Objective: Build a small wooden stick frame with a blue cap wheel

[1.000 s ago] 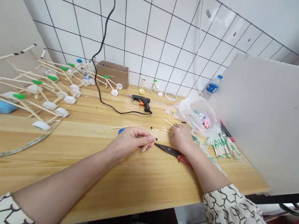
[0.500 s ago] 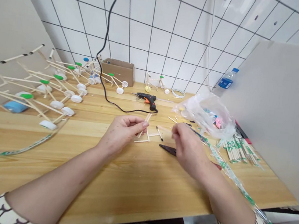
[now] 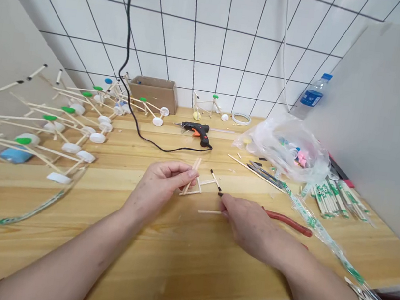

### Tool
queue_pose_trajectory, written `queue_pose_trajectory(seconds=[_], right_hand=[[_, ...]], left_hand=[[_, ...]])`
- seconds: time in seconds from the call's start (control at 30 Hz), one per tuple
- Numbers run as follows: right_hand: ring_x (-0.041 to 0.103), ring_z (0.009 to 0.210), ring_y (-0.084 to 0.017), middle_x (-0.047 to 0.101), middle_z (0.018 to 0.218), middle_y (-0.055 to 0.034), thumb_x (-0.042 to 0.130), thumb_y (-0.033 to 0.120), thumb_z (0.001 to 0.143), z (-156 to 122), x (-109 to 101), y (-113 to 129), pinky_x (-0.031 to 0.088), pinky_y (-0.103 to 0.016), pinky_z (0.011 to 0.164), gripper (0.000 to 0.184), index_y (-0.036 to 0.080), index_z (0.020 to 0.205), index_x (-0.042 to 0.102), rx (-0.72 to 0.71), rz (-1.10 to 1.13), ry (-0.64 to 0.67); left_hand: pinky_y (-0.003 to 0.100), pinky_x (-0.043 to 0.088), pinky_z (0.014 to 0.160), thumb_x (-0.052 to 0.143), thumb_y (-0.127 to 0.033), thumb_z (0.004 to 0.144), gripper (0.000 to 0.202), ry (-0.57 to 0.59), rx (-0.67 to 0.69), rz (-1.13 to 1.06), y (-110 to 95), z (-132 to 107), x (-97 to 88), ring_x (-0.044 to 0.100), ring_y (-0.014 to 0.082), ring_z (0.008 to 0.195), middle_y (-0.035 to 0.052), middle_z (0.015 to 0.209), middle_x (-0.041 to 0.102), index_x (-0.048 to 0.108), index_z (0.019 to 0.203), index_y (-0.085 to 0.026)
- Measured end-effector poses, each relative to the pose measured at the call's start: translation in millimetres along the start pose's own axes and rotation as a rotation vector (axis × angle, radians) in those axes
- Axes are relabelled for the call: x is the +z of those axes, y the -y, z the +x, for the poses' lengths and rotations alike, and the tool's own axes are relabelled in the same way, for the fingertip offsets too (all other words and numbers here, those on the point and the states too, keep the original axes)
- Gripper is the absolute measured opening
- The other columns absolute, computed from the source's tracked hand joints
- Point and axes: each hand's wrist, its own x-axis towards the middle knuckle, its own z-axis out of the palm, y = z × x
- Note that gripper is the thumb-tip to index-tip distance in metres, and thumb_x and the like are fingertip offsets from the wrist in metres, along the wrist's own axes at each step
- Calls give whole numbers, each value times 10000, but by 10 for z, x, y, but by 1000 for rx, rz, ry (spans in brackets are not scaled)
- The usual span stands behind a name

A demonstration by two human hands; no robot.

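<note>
My left hand (image 3: 169,180) is closed in a pinch on a couple of short thin wooden sticks (image 3: 194,169), held above the table left of centre. Just beyond its fingertips lies a small frame of glued wooden sticks (image 3: 207,183), with a black-tipped crosspiece (image 3: 215,180) at its right end. My right hand (image 3: 245,221) is closed, low over the table, and a wooden stick (image 3: 209,212) sticks out leftward from beneath its fingers. Under that same hand lie red-handled pliers (image 3: 288,221); their jaws are mostly hidden. The right fingertips are partly out of sight.
A black glue gun (image 3: 198,131) with its cord lies beyond my hands. Thread snips (image 3: 267,173), a plastic bag (image 3: 286,145) and wrapped sticks (image 3: 338,199) are on the right. Several stick models with white wheels (image 3: 70,147) crowd the left. A cardboard box (image 3: 155,95) stands behind.
My right hand has moved down and nearer to me, from above the pliers onto them, with a stick now jutting left. My left hand keeps its pinch. The view has shifted slightly.
</note>
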Motion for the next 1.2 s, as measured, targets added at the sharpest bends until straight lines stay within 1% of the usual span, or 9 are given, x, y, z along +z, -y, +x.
queue_pose_trajectory(seconds=[0.13, 0.23, 0.47, 0.57, 0.7, 0.83, 1.0, 1.13, 1.2], right_hand=[[504, 593, -157, 577, 703, -30, 444, 43, 721, -16, -122, -39, 293, -244, 513, 161, 198, 761, 460, 37, -124, 69], [490, 590, -153, 579, 695, -26, 442, 82, 744, 8, -176, -140, 290, -240, 521, 129, 207, 766, 464, 34, -171, 59], [446, 555, -136, 540, 633, -6, 472, 104, 734, 97, -202, -466, 256, -232, 494, 106, 206, 720, 498, 34, -186, 32], [464, 592, -134, 556, 648, -4, 470, 87, 745, 74, -201, -457, 284, -234, 534, 124, 198, 708, 511, -85, -109, -12], [496, 669, -131, 592, 720, -5, 418, 64, 795, 1, -176, -293, 326, -236, 602, 166, 190, 756, 520, -287, 11, -25], [505, 685, -128, 606, 746, -9, 427, 61, 802, -5, -104, -201, 340, -240, 623, 165, 179, 769, 536, -365, 48, -88], [519, 691, -137, 619, 747, -22, 468, 76, 793, 80, -20, -242, 350, -243, 625, 144, 173, 787, 573, -380, 42, -152], [511, 674, -141, 609, 727, -29, 495, 95, 788, 124, -4, -263, 352, -245, 621, 115, 168, 756, 577, -393, 15, -236], [505, 673, -142, 602, 720, -31, 491, 96, 794, 132, 0, -262, 356, -251, 636, 119, 166, 744, 573, -429, 3, -287]], left_hand=[[209, 347, 525, 645, -346, 673, 209, 83, 18, 198, -10, -51, 41, 471, 90, 531, -22, 551, 570, 641, 601, -149], [214, 333, 506, 589, -323, 703, 214, 136, 64, 422, -13, -87, 74, 464, 99, 528, -22, 541, 559, 642, 595, -146], [255, 392, 606, 472, -226, 802, 240, 244, 317, 1027, 113, -93, 82, 570, 157, 679, 41, 728, 674, 679, 705, -154], [288, 412, 664, 435, -227, 833, 270, 274, 372, 1233, 150, -102, 93, 600, 195, 774, 78, 789, 676, 684, 775, -140], [305, 417, 659, 414, -238, 850, 297, 306, 371, 1395, 158, -114, 114, 614, 224, 806, 100, 804, 665, 685, 787, -132], [304, 411, 649, 409, -253, 861, 311, 327, 362, 1463, 145, -108, 125, 617, 233, 822, 103, 808, 662, 683, 785, -129], [298, 392, 607, 416, -256, 853, 305, 311, 420, 1471, 169, -92, 94, 612, 230, 779, 102, 775, 659, 676, 755, -130], [281, 385, 624, 438, -276, 836, 287, 182, 488, 1251, 144, -102, 65, 590, 194, 727, 68, 731, 659, 681, 739, -157], [259, 379, 616, 462, -276, 814, 266, 152, 450, 1051, 109, -119, 76, 566, 163, 675, 36, 681, 652, 684, 717, -166]])
